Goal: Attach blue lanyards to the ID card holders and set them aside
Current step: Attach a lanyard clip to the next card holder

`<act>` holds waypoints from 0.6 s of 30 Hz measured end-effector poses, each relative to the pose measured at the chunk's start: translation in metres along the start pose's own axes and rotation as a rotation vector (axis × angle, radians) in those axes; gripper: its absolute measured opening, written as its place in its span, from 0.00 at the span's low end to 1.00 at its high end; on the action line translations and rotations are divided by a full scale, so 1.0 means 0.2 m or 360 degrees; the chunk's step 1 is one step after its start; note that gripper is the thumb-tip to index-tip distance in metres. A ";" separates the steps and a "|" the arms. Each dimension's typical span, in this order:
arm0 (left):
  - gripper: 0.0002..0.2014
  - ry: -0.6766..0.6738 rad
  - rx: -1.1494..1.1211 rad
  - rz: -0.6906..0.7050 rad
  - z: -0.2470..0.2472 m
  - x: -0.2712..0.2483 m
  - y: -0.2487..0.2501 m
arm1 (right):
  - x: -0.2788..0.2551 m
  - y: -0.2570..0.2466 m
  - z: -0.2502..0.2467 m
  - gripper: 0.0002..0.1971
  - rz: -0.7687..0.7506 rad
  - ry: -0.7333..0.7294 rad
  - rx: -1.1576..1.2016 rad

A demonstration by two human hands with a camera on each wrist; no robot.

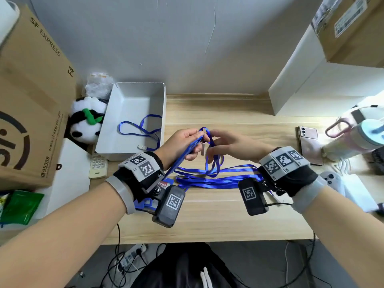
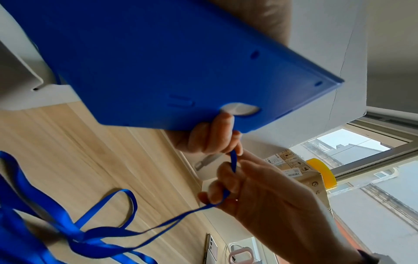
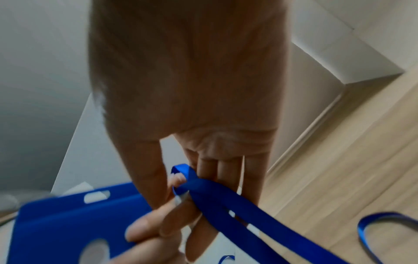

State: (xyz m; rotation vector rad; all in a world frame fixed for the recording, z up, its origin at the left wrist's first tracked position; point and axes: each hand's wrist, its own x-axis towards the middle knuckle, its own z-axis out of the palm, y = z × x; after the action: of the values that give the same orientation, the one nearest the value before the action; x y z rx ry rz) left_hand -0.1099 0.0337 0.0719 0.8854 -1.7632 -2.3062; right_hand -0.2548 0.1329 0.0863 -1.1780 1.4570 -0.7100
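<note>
- Nearest the person, at about 6 o'clock of the desk (image 1: 207,221), a heap of loose blue lanyards (image 1: 216,179) lies flat; the ribbon looks light, limp and prone to tangling, so each is best taken by its clip end.
- Just past the heap, the left hand (image 1: 182,142) grips the blue card holder (image 2: 158,62) by its slotted top edge, fingers curled round it; the holder appears stiff and light.
- At its 3 o'clock the right hand (image 1: 234,144) holds the working lanyard (image 3: 217,192), ribbon passing between its fingers, loop raised at the holder's top.
- At 10 o'clock, farther back, the white box (image 1: 162,100) holds one finished lanyard (image 1: 141,129).
</note>
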 end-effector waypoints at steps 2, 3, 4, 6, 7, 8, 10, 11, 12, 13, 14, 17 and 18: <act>0.13 0.0028 -0.0019 -0.0013 -0.01 -0.01 -0.01 | 0.00 -0.01 0.00 0.11 0.0014 0.0024 0.0087; 0.12 0.0031 -0.0028 -0.0021 -0.01 -0.02 -0.02 | 0.00 -0.01 0.00 0.11 0.0013 0.0042 0.0075; 0.11 0.0028 -0.0036 -0.0022 -0.01 -0.02 -0.02 | 0.01 0.00 0.00 0.11 0.0018 0.0061 0.0040; 0.09 0.0055 -0.0030 -0.0002 0.00 -0.02 -0.02 | 0.03 0.01 0.01 0.09 0.0041 0.0112 0.0028; 0.09 0.0086 -0.0001 0.0007 0.00 -0.02 -0.02 | 0.03 0.01 0.02 0.07 0.0058 0.0153 0.0063; 0.08 0.0118 0.0043 0.0008 0.00 -0.02 -0.02 | 0.03 0.01 0.02 0.06 0.0075 0.0200 0.0119; 0.08 0.0137 0.0138 -0.0026 -0.01 -0.03 -0.02 | 0.03 0.01 0.02 0.06 0.0105 0.0294 0.0269; 0.09 0.0108 0.0170 -0.0052 -0.01 -0.04 -0.02 | 0.03 0.01 0.03 0.06 0.0111 0.0340 0.0332; 0.10 0.0060 0.0197 -0.0070 -0.01 -0.05 -0.02 | 0.03 0.02 0.02 0.07 0.0113 0.0388 0.0375; 0.11 0.0014 0.0231 -0.0075 -0.01 -0.06 -0.02 | 0.03 0.03 0.02 0.07 0.0109 0.0430 0.0400; 0.11 -0.0017 0.0266 -0.0071 -0.01 -0.07 -0.03 | 0.03 0.03 0.03 0.07 0.0100 0.0463 0.0416; 0.11 -0.0027 0.0345 -0.0036 -0.01 -0.07 -0.04 | 0.04 0.06 0.04 0.04 0.0056 0.0533 0.0426; 0.11 -0.0019 0.0360 -0.0032 -0.01 -0.07 -0.04 | 0.04 0.06 0.05 0.04 0.0047 0.0554 0.0433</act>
State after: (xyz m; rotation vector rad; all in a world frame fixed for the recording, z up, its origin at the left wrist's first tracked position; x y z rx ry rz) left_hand -0.0947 0.0406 0.0691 0.9267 -2.0599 -2.1578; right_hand -0.2482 0.1318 0.0694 -0.8497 1.5964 -1.0960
